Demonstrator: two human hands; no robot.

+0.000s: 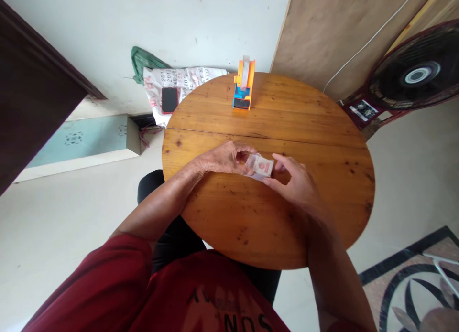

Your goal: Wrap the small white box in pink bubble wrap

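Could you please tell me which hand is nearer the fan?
Right. The right hand is at the end of the packet toward the fan; the left hand is at its far end.

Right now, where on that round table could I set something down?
Bare wood shows on the table right of the tape dispenser, toward the fan, and before the red shirt. The middle is crowded: the left hand holds a small wrapped box, the right hand at its edge.
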